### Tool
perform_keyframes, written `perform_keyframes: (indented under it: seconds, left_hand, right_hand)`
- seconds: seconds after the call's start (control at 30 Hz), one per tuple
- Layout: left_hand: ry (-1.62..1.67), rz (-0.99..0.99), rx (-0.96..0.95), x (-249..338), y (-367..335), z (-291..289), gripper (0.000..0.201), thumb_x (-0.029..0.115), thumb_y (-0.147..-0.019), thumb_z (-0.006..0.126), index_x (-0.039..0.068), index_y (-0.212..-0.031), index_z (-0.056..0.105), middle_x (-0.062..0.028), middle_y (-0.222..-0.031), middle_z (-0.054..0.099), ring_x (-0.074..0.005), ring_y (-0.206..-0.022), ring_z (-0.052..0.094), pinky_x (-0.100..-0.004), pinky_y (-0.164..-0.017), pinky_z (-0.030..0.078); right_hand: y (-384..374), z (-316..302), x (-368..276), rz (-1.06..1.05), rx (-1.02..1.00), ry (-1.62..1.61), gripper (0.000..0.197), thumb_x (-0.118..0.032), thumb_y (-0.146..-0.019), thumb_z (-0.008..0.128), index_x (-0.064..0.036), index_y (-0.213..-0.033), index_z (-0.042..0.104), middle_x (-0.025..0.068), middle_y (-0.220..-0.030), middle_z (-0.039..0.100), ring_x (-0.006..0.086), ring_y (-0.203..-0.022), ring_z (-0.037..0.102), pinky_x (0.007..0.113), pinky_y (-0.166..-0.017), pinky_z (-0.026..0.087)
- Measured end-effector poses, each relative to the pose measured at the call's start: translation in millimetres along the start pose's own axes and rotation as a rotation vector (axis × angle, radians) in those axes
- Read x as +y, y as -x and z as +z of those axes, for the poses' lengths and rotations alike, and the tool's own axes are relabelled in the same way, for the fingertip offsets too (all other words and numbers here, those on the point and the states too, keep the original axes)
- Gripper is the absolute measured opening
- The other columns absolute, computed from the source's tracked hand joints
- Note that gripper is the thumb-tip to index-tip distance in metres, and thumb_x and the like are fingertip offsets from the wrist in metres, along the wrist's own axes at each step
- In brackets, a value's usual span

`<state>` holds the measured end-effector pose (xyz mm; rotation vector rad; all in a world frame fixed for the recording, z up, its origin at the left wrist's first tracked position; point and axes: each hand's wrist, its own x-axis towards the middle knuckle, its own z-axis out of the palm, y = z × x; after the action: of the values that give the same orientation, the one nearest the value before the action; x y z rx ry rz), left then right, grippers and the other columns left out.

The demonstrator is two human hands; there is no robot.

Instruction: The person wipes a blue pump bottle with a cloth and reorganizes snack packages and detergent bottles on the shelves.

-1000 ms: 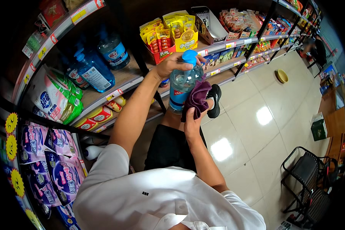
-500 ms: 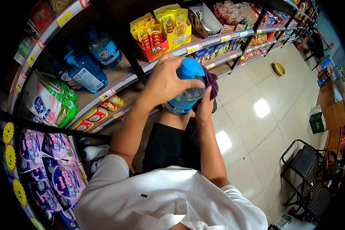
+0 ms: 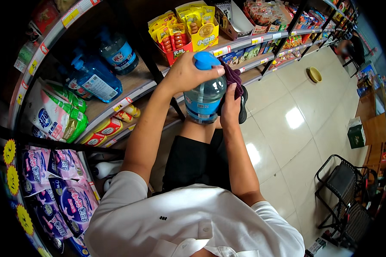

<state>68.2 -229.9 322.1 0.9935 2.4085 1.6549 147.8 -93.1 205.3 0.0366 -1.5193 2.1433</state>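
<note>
My left hand point(image 3: 185, 76) is closed around the blue pump top of a clear plastic pump bottle point(image 3: 205, 96) with a blue label. The bottle hangs nearly upright above my knees. On its right side, my right hand point(image 3: 230, 108) is closed on a dark purple cloth point(image 3: 233, 79) that lies against the bottle's shoulder. Part of the right hand's fingers is hidden behind the bottle. Similar blue pump bottles point(image 3: 99, 83) stand on the shelf to the left.
Ahead, a shelf point(image 3: 244, 42) carries snack boxes point(image 3: 203, 30) and packets. Green-and-white packs point(image 3: 51, 113) and purple packs point(image 3: 73, 201) fill the left shelving. On the tiled floor are a yellow bowl point(image 3: 315, 75) and a black folding chair point(image 3: 339, 182).
The bottle has tipped more upright and shows more of its body and label. My left hand has shifted slightly up and left, and the cloth has moved up a little along the bottle.
</note>
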Motion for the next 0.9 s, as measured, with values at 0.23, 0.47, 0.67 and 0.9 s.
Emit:
perform_keyframes:
  seconds: [0.23, 0.47, 0.67, 0.9]
  left_hand:
    - [-0.162, -0.121, 0.207, -19.7, -20.9, 4.8, 0.037, 0.039, -0.084, 0.082, 0.003, -0.086, 0.078, -0.005, -0.071, 0.071, -0.0123, -0.065, 0.065, -0.0311, -0.064, 0.051]
    - [-0.293, -0.189, 0.189, -21.4, -35.3, 7.7, 0.054, 0.054, -0.076, 0.082, 0.001, -0.074, 0.074, -0.0169, -0.068, 0.07, -0.0303, -0.062, 0.07, -0.0417, -0.061, 0.054]
    - [-0.318, -0.127, 0.182, -20.1, -34.9, 15.7, 0.063, 0.062, -0.076, 0.08, 0.0, -0.073, 0.073, -0.0209, -0.067, 0.07, -0.0348, -0.064, 0.072, -0.0439, -0.063, 0.055]
    - [-0.292, -0.15, 0.162, -5.8, -17.9, 11.8, 0.067, 0.066, -0.081, 0.075, 0.0, -0.076, 0.074, -0.0214, -0.069, 0.07, -0.0364, -0.069, 0.073, -0.0462, -0.066, 0.055]
  right_hand:
    - [51.0, 13.6, 17.3, -0.29, 0.131, 0.595, 0.035, -0.022, -0.096, 0.067, -0.0034, -0.126, 0.061, 0.0158, -0.13, 0.058, 0.0325, -0.126, 0.049, 0.044, -0.113, 0.034]
    - [85.7, 6.9, 21.7, -0.417, -0.324, 1.085, 0.043, -0.031, -0.082, 0.076, -0.0095, -0.12, 0.072, 0.0244, -0.148, 0.046, 0.0573, -0.146, 0.024, 0.069, -0.119, 0.019]
    - [74.2, -1.5, 38.9, -0.543, -0.196, 1.08, 0.049, -0.028, -0.081, 0.075, -0.0098, -0.126, 0.07, 0.0226, -0.15, 0.046, 0.056, -0.148, 0.024, 0.069, -0.12, 0.018]
    - [21.6, 11.7, 2.8, -0.724, -0.024, 0.901, 0.048, -0.018, -0.071, 0.074, -0.0056, -0.118, 0.072, 0.024, -0.14, 0.055, 0.0563, -0.141, 0.039, 0.061, -0.12, 0.029]
